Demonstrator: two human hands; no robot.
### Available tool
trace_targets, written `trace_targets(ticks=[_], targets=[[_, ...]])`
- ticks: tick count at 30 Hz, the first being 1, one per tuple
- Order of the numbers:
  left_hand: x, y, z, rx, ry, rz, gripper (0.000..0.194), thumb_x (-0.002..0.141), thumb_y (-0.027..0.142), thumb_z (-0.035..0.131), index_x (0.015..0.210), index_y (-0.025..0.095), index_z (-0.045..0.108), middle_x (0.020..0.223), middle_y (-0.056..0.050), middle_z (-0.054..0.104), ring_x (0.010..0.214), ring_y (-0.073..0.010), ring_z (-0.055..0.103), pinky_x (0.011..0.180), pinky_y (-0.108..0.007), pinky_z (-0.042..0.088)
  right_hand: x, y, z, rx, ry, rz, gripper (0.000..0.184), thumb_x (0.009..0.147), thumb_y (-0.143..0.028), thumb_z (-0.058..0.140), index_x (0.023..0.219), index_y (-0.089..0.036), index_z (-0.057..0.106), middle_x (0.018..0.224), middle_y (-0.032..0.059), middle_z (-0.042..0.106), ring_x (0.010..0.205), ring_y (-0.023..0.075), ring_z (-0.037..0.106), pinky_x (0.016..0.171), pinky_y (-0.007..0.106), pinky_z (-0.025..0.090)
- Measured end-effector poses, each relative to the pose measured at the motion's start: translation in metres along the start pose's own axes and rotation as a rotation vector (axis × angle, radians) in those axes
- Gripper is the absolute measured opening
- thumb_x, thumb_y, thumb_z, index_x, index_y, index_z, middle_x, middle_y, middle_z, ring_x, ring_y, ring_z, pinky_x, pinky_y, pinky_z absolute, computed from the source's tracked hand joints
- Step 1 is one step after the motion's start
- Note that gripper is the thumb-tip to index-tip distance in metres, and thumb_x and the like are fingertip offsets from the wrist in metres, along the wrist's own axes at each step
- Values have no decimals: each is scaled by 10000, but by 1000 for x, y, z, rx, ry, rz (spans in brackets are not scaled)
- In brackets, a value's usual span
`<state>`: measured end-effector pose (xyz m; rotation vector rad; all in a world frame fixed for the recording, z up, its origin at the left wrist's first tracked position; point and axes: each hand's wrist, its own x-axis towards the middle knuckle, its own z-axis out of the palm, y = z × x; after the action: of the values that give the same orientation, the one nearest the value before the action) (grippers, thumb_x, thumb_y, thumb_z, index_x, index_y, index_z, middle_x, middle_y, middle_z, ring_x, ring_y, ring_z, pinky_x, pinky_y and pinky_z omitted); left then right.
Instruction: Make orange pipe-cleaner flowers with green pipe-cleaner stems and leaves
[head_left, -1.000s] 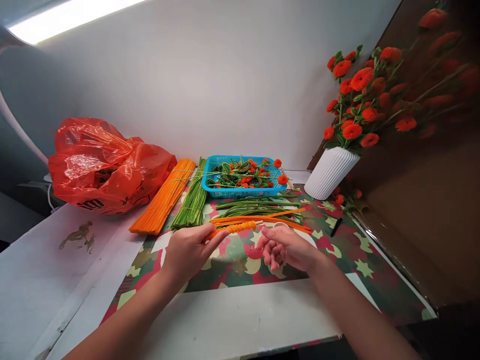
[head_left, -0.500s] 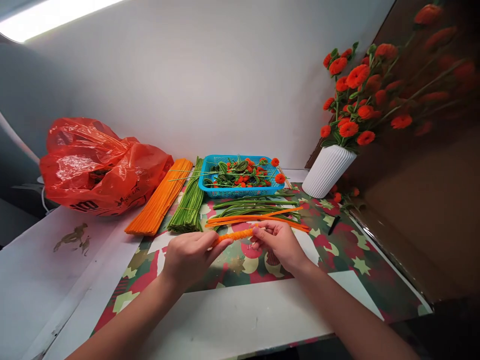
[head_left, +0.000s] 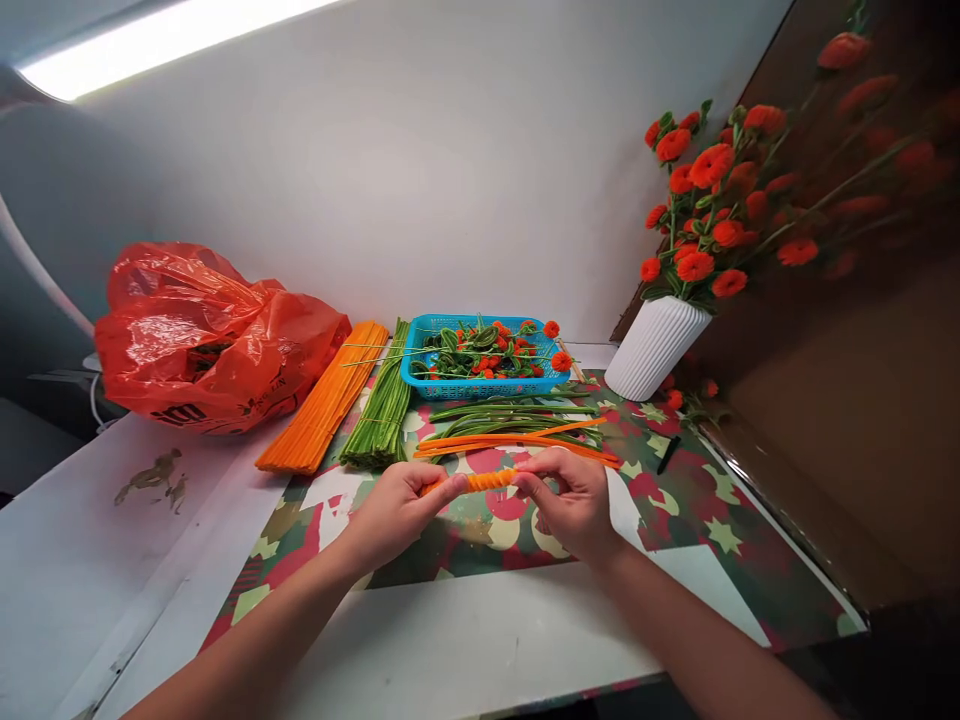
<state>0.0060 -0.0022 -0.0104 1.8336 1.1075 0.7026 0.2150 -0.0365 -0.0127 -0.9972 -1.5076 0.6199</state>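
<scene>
Between my hands stretches a coiled orange pipe cleaner [head_left: 491, 481], held level above the patterned table cover. My left hand [head_left: 405, 505] pinches its left end between thumb and fingers. At the other end, my right hand [head_left: 568, 498] grips the coil's tip with its fingers curled. Whether a thin stick runs inside the coil, I cannot tell. Just beyond my hands lie loose orange pipe cleaners [head_left: 480, 441] and loose green pipe cleaners [head_left: 517, 410]. Farther left are a thick orange bundle [head_left: 324, 405] and a green bundle [head_left: 379, 410].
A blue basket [head_left: 487, 388] with small orange flowers and green stems stands by the wall. To its left sits a red plastic bag [head_left: 217, 340]. On the right are a white ribbed vase [head_left: 656, 348] of orange flowers and a black tool [head_left: 667, 454].
Both hands have shifted slightly, the left one to the right along the coil. My right hand's fingers have curled in more. The view has tilted a little.
</scene>
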Motion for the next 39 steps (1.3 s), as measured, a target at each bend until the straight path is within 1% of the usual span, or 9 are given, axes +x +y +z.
trace_targets(ticks=[3,5,8,12,16,21,28,33,39], targets=[[-1,0,-1,48,41,32,491,855,509,473,516,189,319,503,61,229,432,-74,233,420,-215,182,4,3,-1,106,-24,84,185,746,-362,732,705,-184,701,634,42,692,559,157,648,500,260,521],[-4,1,-3,164,133,100,489,860,488,493,510,183,335,481,65,239,433,-74,235,425,-211,188,9,6,-3,298,-93,239,312,735,-479,713,720,-167,708,616,42,689,527,152,650,508,264,530],[-7,1,-7,399,300,320,455,864,443,530,515,175,410,462,69,266,430,-73,239,429,-205,206,18,9,-9,573,-234,540,448,729,-576,670,732,-129,706,609,49,691,503,142,655,511,255,534],[-9,2,-11,645,402,627,433,887,407,524,527,172,478,455,65,324,416,-76,293,434,-202,248,26,8,-20,688,-443,811,327,653,-401,799,701,-104,671,601,37,685,480,99,631,478,190,496],[-8,2,-15,740,388,738,462,906,428,493,523,170,505,434,49,417,397,-79,368,449,-208,284,28,5,-27,640,-610,872,298,660,-322,803,714,-125,587,633,28,688,492,90,624,439,159,451],[-5,-3,-19,749,242,679,474,916,466,449,563,169,560,450,31,507,408,-85,425,441,-211,272,27,-1,-27,430,-758,758,333,688,-341,782,804,-144,540,683,-3,655,528,84,623,430,142,427],[1,-9,-24,681,52,503,479,894,484,468,543,168,547,442,39,472,425,-84,367,452,-204,249,20,-3,-18,336,-705,614,346,709,-343,761,776,-166,472,676,-32,591,588,95,610,509,189,490],[-2,-1,-24,630,8,426,358,840,458,528,623,180,592,464,38,480,436,-98,385,466,-210,256,17,1,-18,414,-793,689,360,701,-324,771,853,-175,481,690,-42,600,582,107,638,536,213,522],[-2,6,-35,305,-18,321,237,875,320,424,943,197,616,581,35,543,524,-127,485,532,-217,348,20,6,-19,593,-915,831,352,722,-335,757,876,-170,487,673,-42,623,497,81,619,482,173,475]])
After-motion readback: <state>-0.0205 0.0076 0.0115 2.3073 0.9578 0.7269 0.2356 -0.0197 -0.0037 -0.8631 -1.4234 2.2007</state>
